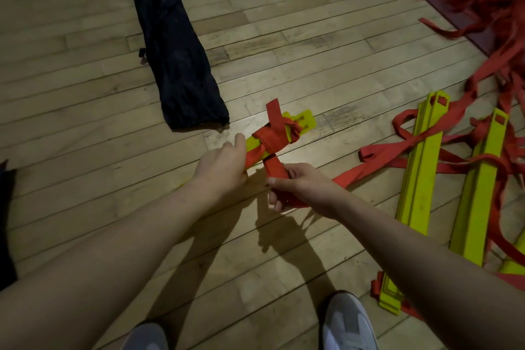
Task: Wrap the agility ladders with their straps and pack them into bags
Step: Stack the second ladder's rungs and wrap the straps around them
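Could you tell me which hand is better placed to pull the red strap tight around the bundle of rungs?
Probably the right hand: it already grips the red strap below the knot. The left hand holds the yellow bundle, steadying it.

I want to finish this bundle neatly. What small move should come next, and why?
Probably pull the red strap tight with the right hand. It is already wound around the yellow rungs, which the left hand holds, but a loose tail still lies on the floor.
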`<state>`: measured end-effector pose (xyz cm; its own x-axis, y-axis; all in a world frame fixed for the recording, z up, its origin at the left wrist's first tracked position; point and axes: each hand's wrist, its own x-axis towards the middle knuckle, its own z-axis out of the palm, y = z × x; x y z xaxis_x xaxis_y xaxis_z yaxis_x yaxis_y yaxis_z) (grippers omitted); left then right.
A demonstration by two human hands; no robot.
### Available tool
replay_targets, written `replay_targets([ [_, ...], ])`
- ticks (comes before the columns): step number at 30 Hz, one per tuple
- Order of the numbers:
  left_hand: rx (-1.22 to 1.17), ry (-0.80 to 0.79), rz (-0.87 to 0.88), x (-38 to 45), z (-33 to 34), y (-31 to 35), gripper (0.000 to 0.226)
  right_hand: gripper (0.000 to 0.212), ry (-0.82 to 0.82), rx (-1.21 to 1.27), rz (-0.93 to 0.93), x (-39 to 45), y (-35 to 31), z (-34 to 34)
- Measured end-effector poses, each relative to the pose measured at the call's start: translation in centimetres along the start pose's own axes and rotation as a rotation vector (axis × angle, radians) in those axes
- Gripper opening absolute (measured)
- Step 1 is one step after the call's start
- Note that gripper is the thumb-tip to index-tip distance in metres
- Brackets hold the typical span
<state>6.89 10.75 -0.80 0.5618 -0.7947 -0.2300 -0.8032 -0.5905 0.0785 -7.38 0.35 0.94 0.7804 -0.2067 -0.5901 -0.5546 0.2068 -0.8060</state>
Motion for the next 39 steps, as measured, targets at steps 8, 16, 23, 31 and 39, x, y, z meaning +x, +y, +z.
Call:
replay_targets([
  [8, -0.048, -0.064, 0.207, -0.1, 0.1, 0.0, 0.061, 0.003, 0.136, 0.156, -0.04, -0.2, 0.3, 0.0],
  [16, -0.083, 0.072, 0.202, -1.3, -1.8, -0.2, 0.052, 0.015, 0.001, 0.167, 0.027, -1.2, 0.4, -0.2],
  [23, -0.205, 0.079, 0.033, -0.9, -1.0, -0.1, 0.066, 0.01, -0.123, -0.16, 0.128, -2.3, 0.2, -0.9],
  [31, -0.098, -0.079, 0.051, -0.7, -0.6, -0.4, 0.089, 0.008, 0.105, -0.003, -0.059, -1.5, 0.3, 0.9],
  [39, 0.071, 0.018, 0.21, -0.7, -0.6, -0.2, 0.058, 0.035, 0.183, -0.017, -0.02, -0.9, 1.2, 1.2],
])
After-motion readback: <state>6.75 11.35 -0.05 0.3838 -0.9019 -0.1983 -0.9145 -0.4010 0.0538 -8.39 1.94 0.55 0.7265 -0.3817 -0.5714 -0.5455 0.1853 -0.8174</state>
